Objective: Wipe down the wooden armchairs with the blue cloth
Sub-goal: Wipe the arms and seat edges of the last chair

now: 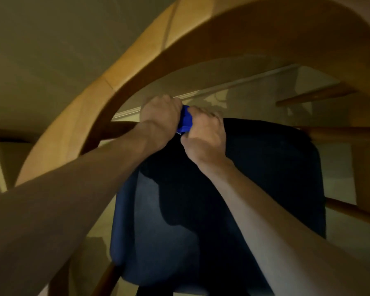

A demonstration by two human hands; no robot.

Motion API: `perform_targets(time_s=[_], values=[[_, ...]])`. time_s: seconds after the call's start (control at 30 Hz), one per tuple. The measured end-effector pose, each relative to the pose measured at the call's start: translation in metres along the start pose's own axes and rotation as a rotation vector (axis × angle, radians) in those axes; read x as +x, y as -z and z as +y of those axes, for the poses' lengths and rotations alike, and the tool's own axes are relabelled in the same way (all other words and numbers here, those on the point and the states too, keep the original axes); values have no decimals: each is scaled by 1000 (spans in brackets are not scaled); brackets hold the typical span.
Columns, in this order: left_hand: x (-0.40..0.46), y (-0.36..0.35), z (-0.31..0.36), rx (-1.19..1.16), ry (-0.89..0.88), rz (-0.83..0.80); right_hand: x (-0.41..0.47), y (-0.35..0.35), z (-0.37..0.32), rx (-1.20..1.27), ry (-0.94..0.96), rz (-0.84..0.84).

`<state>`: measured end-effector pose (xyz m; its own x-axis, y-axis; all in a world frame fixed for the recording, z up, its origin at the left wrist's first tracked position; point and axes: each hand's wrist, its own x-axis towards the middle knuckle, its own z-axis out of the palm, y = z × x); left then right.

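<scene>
Fingers [169, 103] both hands grip blue cloth [185, 119] over armchair [107, 90] seat; no writing.

Two bare forearms are seen, both uncovered to the frame edge; no sleeves, watch, rings or gloves are visible. The left hand [160, 116] and right hand [203, 133] are seen from the back, knuckles and wrist tendons faintly outlined. The left forearm is blurred and shadowed near the camera. The right forearm is lit more evenly. Nails and fingertips are hidden. No markings are discernible.
</scene>
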<state>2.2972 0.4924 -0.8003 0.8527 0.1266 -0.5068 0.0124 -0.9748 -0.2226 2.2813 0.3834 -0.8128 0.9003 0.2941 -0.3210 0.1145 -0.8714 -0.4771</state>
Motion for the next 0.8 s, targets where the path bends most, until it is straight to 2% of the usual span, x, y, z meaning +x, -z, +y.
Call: perform_targets(time_s=[0.2, 0.3, 0.4, 0.5, 0.6, 0.7, 0.8], values=[[-63, -18, -1, -25, 48, 96, -42, -11, 13, 97, 180, -45], [-108, -32, 3, -14, 77, -24, -75, -14, 20, 200, 223, -163], [-154, -51, 22, -35, 85, -209, -103, -13, 35, 134, 301, -377], [-178, -58, 30, -154, 78, -289, -110, 0, 42, 121, 354, -546], [-187, -44, 17, -325, 46, -223, -96, 31, 41, 169, 352, -629], [-190, -9, -6, -619, -1, -146, -80, 77, 26, 207, 374, -565], [-194, 47, -38, -884, -8, 115, -68, 132, -4, 275, 439, -450]])
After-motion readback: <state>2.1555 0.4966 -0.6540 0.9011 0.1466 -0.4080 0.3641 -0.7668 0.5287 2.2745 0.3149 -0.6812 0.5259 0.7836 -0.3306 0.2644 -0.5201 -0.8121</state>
